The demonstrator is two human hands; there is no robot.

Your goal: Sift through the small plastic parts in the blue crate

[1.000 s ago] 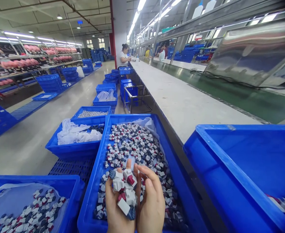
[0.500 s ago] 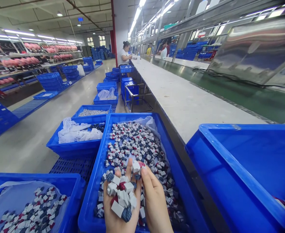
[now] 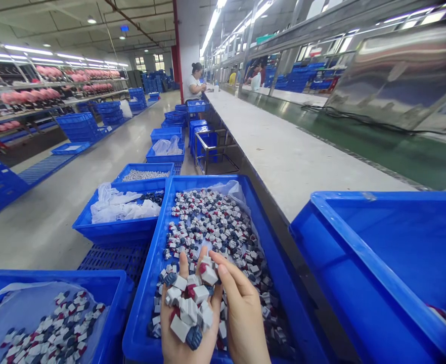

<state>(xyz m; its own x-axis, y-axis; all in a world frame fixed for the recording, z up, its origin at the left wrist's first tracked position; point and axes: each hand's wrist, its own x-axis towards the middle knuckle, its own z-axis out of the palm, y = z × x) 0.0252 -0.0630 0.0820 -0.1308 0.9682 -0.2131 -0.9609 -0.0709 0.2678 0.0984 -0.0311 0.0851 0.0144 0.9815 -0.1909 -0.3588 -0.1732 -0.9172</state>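
Note:
My left hand lies palm up over a blue crate and carries a heap of small white, red and dark blue toy pieces. My right hand is beside it, thumb and fingertips pinched on one white and red piece at the top of the heap. Below both hands, the crate holds a great many of the same pieces on a clear plastic liner.
A large blue bin stands to the right on a long white bench, beside a green conveyor. Blue crates with pieces and white bags sit to the left. A person works far down the bench.
Both hands have risen slightly with the pieces. My right hand, earlier cupped around the heap, now pinches a single piece at its top.

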